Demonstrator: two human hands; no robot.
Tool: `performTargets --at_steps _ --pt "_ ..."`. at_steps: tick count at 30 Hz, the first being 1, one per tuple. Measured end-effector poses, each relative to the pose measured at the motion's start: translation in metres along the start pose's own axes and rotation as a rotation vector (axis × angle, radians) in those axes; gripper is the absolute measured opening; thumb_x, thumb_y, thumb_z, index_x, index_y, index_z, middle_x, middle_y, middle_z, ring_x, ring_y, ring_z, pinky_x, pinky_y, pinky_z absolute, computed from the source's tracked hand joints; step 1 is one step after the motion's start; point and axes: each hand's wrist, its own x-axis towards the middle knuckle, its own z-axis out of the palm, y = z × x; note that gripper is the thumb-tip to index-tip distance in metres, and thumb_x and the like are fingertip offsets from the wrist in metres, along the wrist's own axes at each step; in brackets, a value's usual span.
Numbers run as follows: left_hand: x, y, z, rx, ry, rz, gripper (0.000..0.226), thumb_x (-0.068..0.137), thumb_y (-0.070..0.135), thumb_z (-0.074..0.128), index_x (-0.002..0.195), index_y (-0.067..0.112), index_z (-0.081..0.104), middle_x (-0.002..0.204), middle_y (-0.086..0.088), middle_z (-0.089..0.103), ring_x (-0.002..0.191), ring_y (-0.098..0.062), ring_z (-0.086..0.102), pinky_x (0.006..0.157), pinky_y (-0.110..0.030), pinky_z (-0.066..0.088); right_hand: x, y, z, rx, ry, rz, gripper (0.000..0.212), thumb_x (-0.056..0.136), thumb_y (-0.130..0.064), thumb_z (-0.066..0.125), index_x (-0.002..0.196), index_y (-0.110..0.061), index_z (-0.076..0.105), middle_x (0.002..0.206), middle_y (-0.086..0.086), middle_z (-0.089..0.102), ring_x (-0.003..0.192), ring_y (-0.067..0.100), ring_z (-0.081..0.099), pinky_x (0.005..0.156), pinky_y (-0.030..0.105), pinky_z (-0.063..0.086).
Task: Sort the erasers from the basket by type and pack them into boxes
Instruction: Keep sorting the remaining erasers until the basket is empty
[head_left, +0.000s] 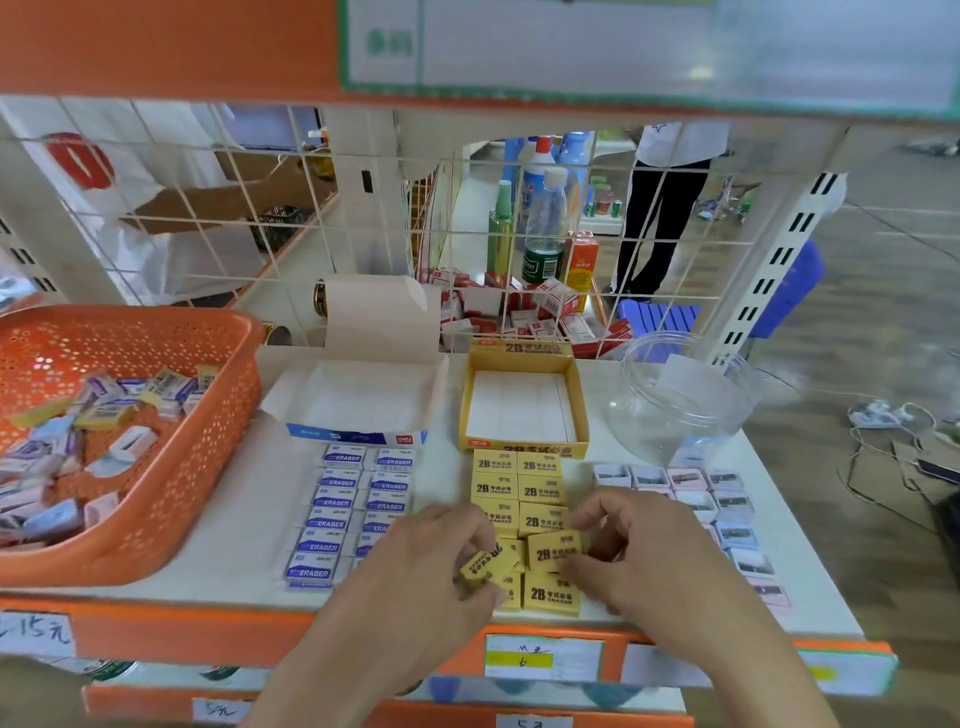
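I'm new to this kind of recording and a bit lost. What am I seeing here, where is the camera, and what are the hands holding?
No machine here: a person works with bare hands, filmed by one head-worn camera looking down at a white shelf. The left hand grips a tilted yellow eraser; the right hand pinches a second yellow eraser beside it. Sorted rows lie there: blue erasers, yellow erasers, pale erasers. Behind stand an open blue-and-white box, an open yellow box and a clear jar; an orange basket of mixed erasers sits left.
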Motion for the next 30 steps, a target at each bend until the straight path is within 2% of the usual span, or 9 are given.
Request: performTargets --at_steps 4,7,9,13,17,21,24,27,30 --pt "0.0 -0.001 0.003 -0.025 0.061 0.03 0.02 0.083 0.033 0.062 0.085 0.038 0.043 0.08 0.013 0.049 0.074 -0.001 0.049 0.062 -0.019 0.045 0.0 -0.001 0.0 -0.062 -0.004 0.002 0.021 0.079 -0.034 0.075 0.086 -0.033 0.056 0.076 -0.01 0.061 0.06 -0.001 0.053 0.052 0.009 0.038" --pt "-0.002 0.001 0.003 -0.059 0.081 0.068 0.023 0.086 0.026 0.057 0.102 0.041 0.053 0.081 0.017 0.046 0.079 0.009 0.047 0.059 -0.012 0.037 0.001 0.0 0.002 -0.081 -0.008 0.003 0.022 0.078 -0.035 0.075 0.085 -0.031 0.055 0.077 -0.01 0.06 0.064 0.0 0.053 0.054 0.01 0.039" --pt "-0.002 0.001 0.005 -0.09 0.091 0.061 0.029 0.086 0.026 0.057 0.111 0.041 0.058 0.09 0.02 0.047 0.083 0.008 0.049 0.063 -0.011 0.04 0.001 0.001 0.003 -0.081 -0.022 -0.001 0.023 0.077 -0.036 0.075 0.085 -0.031 0.055 0.077 -0.009 0.059 0.066 0.001 0.054 0.056 0.013 0.04" --pt "0.0 0.004 0.006 -0.188 0.159 -0.028 0.018 0.082 0.034 0.069 0.093 0.04 0.055 0.098 0.02 0.048 0.075 -0.001 0.059 0.06 -0.015 0.048 0.002 0.001 0.004 -0.099 -0.043 -0.006 0.023 0.077 -0.036 0.075 0.085 -0.031 0.054 0.079 -0.009 0.06 0.066 0.002 0.054 0.057 0.016 0.044" --pt "0.003 0.005 0.007 -0.244 0.239 -0.157 0.029 0.073 0.046 0.075 0.077 0.03 0.051 0.082 0.007 0.061 0.063 -0.005 0.055 0.052 -0.014 0.04 0.001 -0.001 0.004 -0.113 -0.038 -0.021 0.022 0.079 -0.035 0.074 0.086 -0.031 0.054 0.08 -0.01 0.059 0.066 0.002 0.055 0.057 0.015 0.044" --pt "0.005 0.01 0.009 -0.403 0.271 -0.256 0.027 0.078 0.04 0.074 0.077 0.02 0.056 0.069 -0.002 0.064 0.059 -0.011 0.066 0.061 -0.034 0.057 0.0 -0.001 0.005 -0.122 -0.032 -0.027 0.022 0.079 -0.036 0.074 0.086 -0.031 0.053 0.082 -0.011 0.059 0.069 0.003 0.055 0.058 0.015 0.044" --pt "0.006 0.01 0.013 -0.282 0.313 -0.25 0.023 0.083 0.042 0.068 0.077 0.024 0.056 0.065 0.003 0.065 0.06 -0.006 0.063 0.054 -0.02 0.049 0.0 -0.002 0.005 -0.13 -0.033 -0.028 0.022 0.08 -0.037 0.073 0.088 -0.031 0.054 0.083 -0.012 0.058 0.071 0.002 0.055 0.06 0.016 0.045" --pt "0.005 0.01 0.014 -0.223 0.353 -0.236 0.024 0.087 0.042 0.063 0.074 0.025 0.053 0.063 0.003 0.062 0.06 -0.004 0.058 0.051 -0.015 0.043 0.0 -0.002 0.005 -0.133 -0.036 -0.036 0.022 0.08 -0.037 0.072 0.089 -0.031 0.054 0.084 -0.012 0.058 0.072 0.003 0.055 0.062 0.016 0.045" --pt "0.003 0.013 0.013 -0.067 0.319 -0.211 0.025 0.088 0.05 0.058 0.078 0.028 0.049 0.08 0.012 0.057 0.069 -0.004 0.055 0.052 -0.013 0.036 0.0 -0.002 0.005 -0.132 -0.04 -0.039 0.021 0.08 -0.036 0.072 0.089 -0.031 0.053 0.082 -0.011 0.059 0.07 0.004 0.056 0.062 0.018 0.047"
